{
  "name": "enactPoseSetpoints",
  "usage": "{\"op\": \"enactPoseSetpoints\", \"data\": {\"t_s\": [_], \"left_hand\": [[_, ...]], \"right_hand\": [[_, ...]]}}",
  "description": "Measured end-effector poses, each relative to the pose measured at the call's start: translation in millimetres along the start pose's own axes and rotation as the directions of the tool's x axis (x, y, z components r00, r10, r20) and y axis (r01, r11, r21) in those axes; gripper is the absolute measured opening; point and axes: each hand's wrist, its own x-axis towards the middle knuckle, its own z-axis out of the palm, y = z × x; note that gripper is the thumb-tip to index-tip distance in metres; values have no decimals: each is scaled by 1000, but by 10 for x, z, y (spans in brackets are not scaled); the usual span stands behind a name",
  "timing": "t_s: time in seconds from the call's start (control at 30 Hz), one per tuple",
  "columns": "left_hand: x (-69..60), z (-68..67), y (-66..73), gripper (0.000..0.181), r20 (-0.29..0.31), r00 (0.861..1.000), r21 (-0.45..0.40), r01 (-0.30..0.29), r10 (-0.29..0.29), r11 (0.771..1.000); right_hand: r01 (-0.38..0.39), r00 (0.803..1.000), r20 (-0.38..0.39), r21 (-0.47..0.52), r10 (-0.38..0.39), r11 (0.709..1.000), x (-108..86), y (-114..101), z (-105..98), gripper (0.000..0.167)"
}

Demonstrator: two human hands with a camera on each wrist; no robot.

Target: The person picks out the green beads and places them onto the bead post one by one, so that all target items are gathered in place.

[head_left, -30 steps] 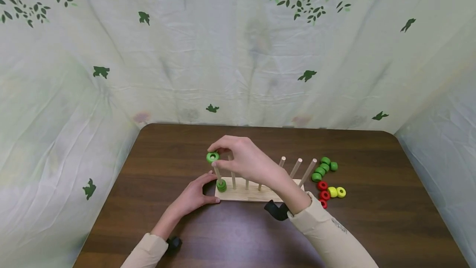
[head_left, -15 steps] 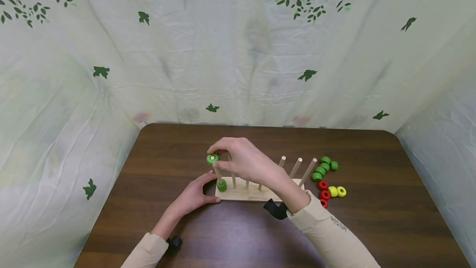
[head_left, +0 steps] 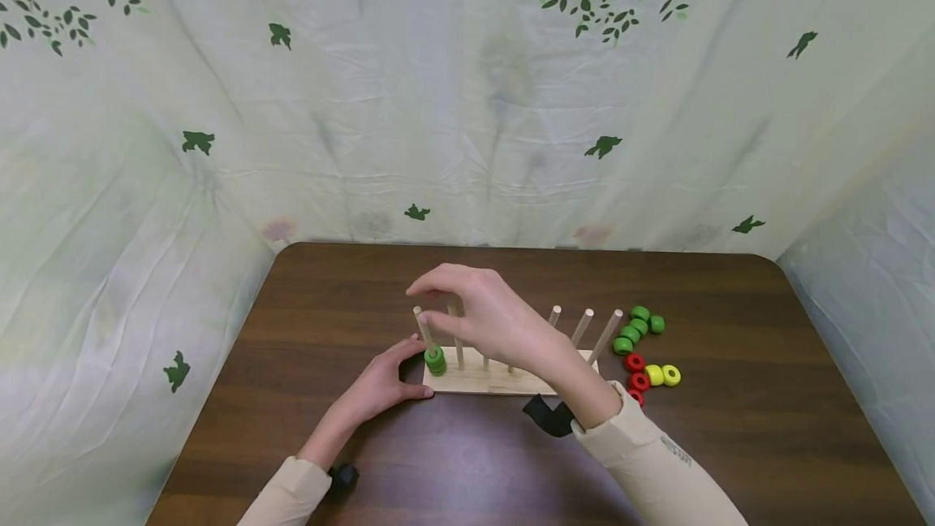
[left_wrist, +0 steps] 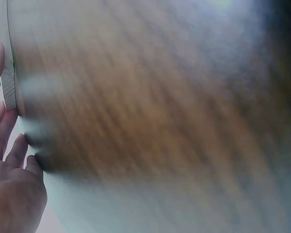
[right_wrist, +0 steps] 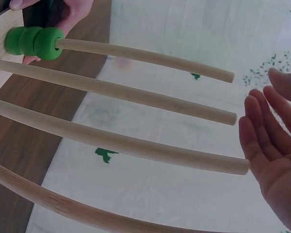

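In the head view, the wooden peg board [head_left: 497, 381] stands on the table with upright pegs in a row. Three green rings [right_wrist: 35, 42] are stacked at the bottom of its leftmost peg [right_wrist: 145, 59]. My right hand [head_left: 485, 311] hovers over the left pegs, thumb and fingers apart with nothing between them; it hides parts of the middle pegs. In the right wrist view it is beyond the peg tips. My left hand [head_left: 383, 380] holds the board's left end, thumb at the front corner and fingers toward the back corner.
Right of the board lie several green rings [head_left: 631, 331], red rings [head_left: 637, 380] and yellow rings [head_left: 662, 376], all loose on the brown table [head_left: 745, 428]. A leaf-patterned curtain [head_left: 475, 120] hangs behind the table. Each wrist wears a black strap.
The green ring that my right hand pinched at the leftmost peg's tip has dropped onto the stack. My right fingers have parted from it. The left hand stays in place.
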Motion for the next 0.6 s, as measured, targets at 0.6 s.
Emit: {"op": "enactPoseSetpoints", "data": {"t_s": [0.6], "left_hand": [[7, 15, -6, 70, -1, 1000, 31, 3, -3, 1000]], "right_hand": [[-17, 999, -26, 172, 21, 985, -566, 87, 179, 27]]}}
